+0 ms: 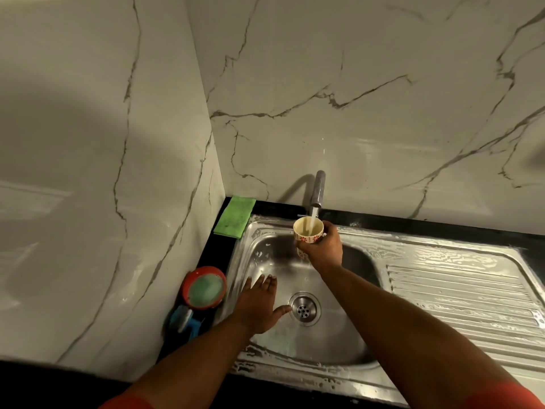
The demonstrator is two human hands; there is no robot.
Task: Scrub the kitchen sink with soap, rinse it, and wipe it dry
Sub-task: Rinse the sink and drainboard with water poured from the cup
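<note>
The steel sink [348,357] has soapy streaks on its rim and a round drain [304,309] in the basin floor. My right hand [323,247] grips a cream cup with red flower marks [308,230] upright under the tap [318,188], and water runs into it. My left hand [259,302] lies flat with fingers spread on the basin's left side, thumb pointing at the drain.
A green cloth [234,216] lies on the black counter at the sink's back left corner. A red tub of green soap [203,287] and a blue scrubber [184,321] stand left of the basin. The ribbed drainboard [460,302] stretches right. Marble walls close the back and left.
</note>
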